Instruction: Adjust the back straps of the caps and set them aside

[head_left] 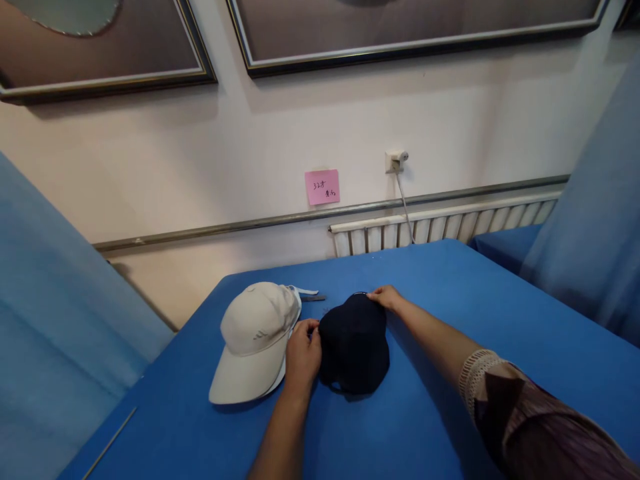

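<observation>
A black cap (354,343) lies on the blue table (425,413), in front of me and between my two hands. My left hand (304,353) is closed at the cap's left edge, its fingertips bent against the fabric. At the far right edge of the same cap, my right hand (386,297) pinches the rim between thumb and fingers. Just left of my left hand rests a beige cap (257,320), its brim toward me, with what looks like another light cap partly hidden beneath it. Straps stick out from its back.
A thin stick (110,442) lies near the table's left edge. Blue curtains (55,320) hang at both sides. Behind the table are a white radiator (425,230), a metal rail (240,225), a plugged-in socket (396,162) and a pink note (323,187) on the wall.
</observation>
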Motion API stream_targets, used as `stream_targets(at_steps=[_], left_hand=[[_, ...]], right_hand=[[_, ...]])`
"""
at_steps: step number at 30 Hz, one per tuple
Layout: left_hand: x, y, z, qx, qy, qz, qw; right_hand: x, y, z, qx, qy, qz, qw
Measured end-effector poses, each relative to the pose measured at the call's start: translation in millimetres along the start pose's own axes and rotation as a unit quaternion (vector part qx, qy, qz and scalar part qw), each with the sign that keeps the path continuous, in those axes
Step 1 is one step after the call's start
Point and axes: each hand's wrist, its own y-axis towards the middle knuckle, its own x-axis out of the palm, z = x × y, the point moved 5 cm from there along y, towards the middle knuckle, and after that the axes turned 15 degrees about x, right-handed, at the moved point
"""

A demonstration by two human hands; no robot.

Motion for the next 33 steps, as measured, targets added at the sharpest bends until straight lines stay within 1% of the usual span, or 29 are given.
stream_targets(at_steps=[3,5,9,12,14,16,20,23,27,29,31,33], left_hand=[[-2.3,-0.1,-3.7,-0.044,0.016,0.006,0.999],[0.2,-0.7,-4.7,-0.057,0.02,-0.013,0.998],[18.4,-4.8,-4.4,-0.035,-0.013,-0.086,0.996],[34.5,-9.3,-6.4,-0.027,-0.037,-0.114,0.992],[42.0,-10.9,-9.0,-0.029,-0.048,-0.114,0.992],[45.3,-10.6,-12.5,-0.036,-0.059,-0.105,0.992],[43.3,-7.2,-21.1,-0.053,-0.09,-0.074,0.992],[42.8,-6.2,-29.1,-0.083,-0.143,-0.046,0.985],[46.5,-7.5,-36.9,-0.131,-0.214,-0.014,0.968],[44.4,-7.1,-37.4,-0.146,-0.229,0.006,0.962],[38.0,-5.9,-34.3,-0.155,-0.233,0.023,0.96],[29.0,-4.0,-25.0,-0.141,-0.228,0.023,0.963]], right_hand=[[-19.5,-4.8,21.5,0.015,-0.007,0.021,1.0],[-39.8,-10.7,37.9,0.021,-0.012,0.045,0.999],[-77.8,-27.4,67.2,0.027,-0.015,0.069,0.997],[-92.4,-40.4,81.4,0.029,-0.013,0.08,0.996],[-95.0,-47.2,86.5,0.028,-0.009,0.088,0.996],[-94.0,-52.0,89.1,0.023,-0.004,0.093,0.995],[-90.8,-58.4,91.7,0.023,0.009,0.097,0.995],[-90.3,-62.9,93.9,0.033,0.02,0.079,0.996],[-92.3,-67.8,95.1,0.042,0.031,0.055,0.997],[-93.6,-68.3,95.0,0.047,0.036,0.053,0.997],[-94.5,-67.8,94.8,0.053,0.04,0.057,0.996],[-94.9,-66.9,94.7,0.058,0.042,0.064,0.995]])
